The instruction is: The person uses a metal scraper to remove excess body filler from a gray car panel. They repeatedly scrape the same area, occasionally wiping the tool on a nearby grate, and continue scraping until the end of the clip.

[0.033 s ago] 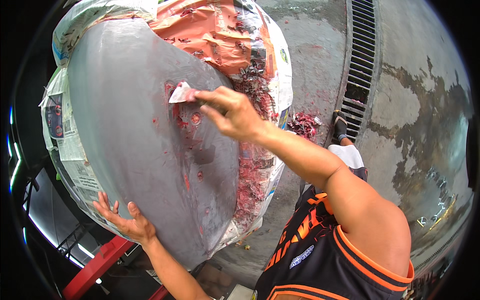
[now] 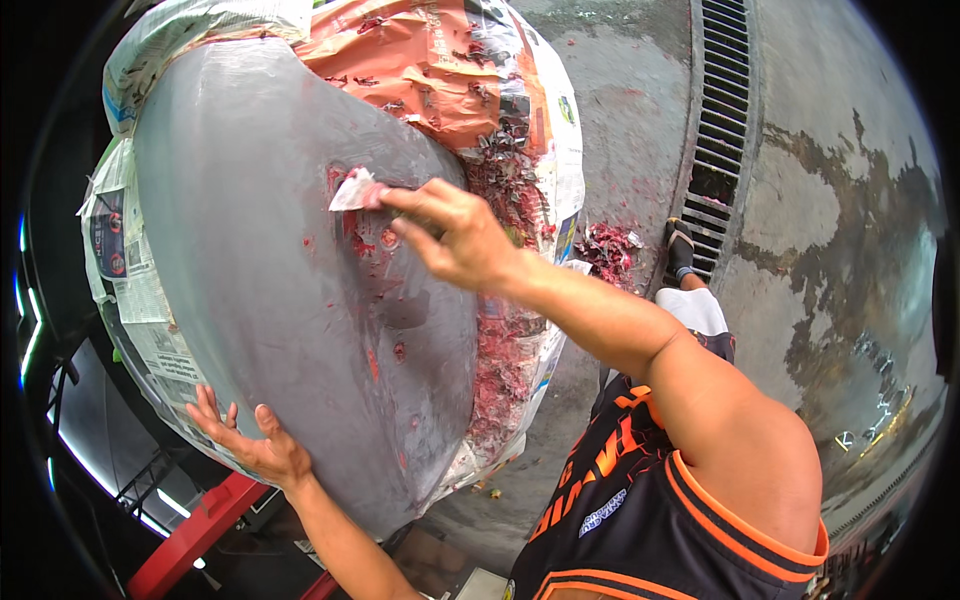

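A large, curved grey panel (image 2: 240, 200) stretches in front of me, with sheets of newspaper wrapped round its edges. Red scratches, pits and a rough red groove mark its right half. My right hand (image 2: 455, 235) pinches a small white piece of cloth or paper (image 2: 352, 190), stained pink, against the panel at the top of the red groove. Two red-edged pits lie below that hand. At the lower left my left hand (image 2: 255, 440) lies with fingers spread on the panel's edge, by the newspaper, holding nothing.
Orange and white masking paper (image 2: 400, 70) borders the panel, littered with red scraps along its right side. A pile of red shavings (image 2: 612, 250) lies on the concrete floor beside a metal drain grate (image 2: 722, 100). A red beam (image 2: 195, 530) slants below the panel.
My right hand and the white piece have shifted slightly left along the panel. My left hand keeps its place.
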{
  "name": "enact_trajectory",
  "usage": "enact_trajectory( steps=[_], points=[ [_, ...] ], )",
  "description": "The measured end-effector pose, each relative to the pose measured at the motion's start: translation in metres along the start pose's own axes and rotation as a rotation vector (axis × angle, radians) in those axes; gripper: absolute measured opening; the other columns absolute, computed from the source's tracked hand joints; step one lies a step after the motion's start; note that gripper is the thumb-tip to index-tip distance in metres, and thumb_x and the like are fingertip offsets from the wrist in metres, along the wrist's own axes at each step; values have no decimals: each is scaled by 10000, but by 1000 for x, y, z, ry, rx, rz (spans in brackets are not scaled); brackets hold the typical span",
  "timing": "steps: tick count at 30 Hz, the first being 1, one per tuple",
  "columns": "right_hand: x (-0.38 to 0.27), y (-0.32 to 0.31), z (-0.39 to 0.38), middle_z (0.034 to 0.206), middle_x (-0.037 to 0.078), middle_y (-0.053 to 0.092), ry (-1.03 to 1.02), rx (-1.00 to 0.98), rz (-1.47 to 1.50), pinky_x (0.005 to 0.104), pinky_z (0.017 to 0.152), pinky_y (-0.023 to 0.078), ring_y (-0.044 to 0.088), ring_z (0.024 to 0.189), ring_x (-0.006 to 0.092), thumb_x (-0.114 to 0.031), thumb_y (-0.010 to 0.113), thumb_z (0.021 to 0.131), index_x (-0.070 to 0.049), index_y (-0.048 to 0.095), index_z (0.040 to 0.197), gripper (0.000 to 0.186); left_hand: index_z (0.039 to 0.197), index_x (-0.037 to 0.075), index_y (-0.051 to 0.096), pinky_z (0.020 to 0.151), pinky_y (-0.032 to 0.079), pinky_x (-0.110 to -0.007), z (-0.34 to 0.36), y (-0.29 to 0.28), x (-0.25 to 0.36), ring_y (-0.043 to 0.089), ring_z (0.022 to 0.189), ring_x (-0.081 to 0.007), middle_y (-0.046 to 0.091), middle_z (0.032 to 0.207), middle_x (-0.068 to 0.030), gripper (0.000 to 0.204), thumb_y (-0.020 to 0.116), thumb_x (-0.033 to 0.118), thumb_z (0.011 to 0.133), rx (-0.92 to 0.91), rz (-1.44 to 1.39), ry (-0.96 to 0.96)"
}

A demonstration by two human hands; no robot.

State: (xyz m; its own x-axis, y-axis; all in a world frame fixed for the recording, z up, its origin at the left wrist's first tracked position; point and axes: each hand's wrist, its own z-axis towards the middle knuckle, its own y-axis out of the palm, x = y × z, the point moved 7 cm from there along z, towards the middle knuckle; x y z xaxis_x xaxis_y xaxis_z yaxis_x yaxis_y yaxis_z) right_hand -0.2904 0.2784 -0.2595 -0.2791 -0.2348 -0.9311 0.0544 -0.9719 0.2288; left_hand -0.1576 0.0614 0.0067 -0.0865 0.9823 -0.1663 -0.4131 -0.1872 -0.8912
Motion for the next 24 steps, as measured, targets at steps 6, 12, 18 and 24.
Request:
enact_trajectory(
  steps=[6,12,18,24],
  points=[
    [-21,34,3,930,168,645,61,108,76,423,709,558,663,790,331,-87,719,946,-56,676,1310,368,1647,38,200,1068,435,-469,0,0,0,481,1436,-341,459,1595,-183,931,581,603,1012,9,-5,0],
    [-28,35,7,990,210,697,103,104,93,435,778,560,674,875,358,-57,696,952,20,657,1289,348,1647,37,200,1055,445,-467,0,-1,1,491,1428,-341,456,1598,-185,913,578,581,1019,6,14,14],
    [-33,35,21,1003,242,661,92,170,84,501,795,555,660,873,426,-97,674,970,-48,640,1298,333,1649,49,208,1083,431,-472,1,-1,5,477,1440,-328,457,1599,-170,898,579,573,1022,10,18,9],
    [-17,-6,41,1050,202,685,16,363,-33,473,836,569,690,961,397,-168,684,965,-100,667,1291,334,1650,49,212,1102,417,-473,0,-1,1,463,1449,-321,457,1599,-163,899,584,571,1020,28,-1,11]
  ],
)
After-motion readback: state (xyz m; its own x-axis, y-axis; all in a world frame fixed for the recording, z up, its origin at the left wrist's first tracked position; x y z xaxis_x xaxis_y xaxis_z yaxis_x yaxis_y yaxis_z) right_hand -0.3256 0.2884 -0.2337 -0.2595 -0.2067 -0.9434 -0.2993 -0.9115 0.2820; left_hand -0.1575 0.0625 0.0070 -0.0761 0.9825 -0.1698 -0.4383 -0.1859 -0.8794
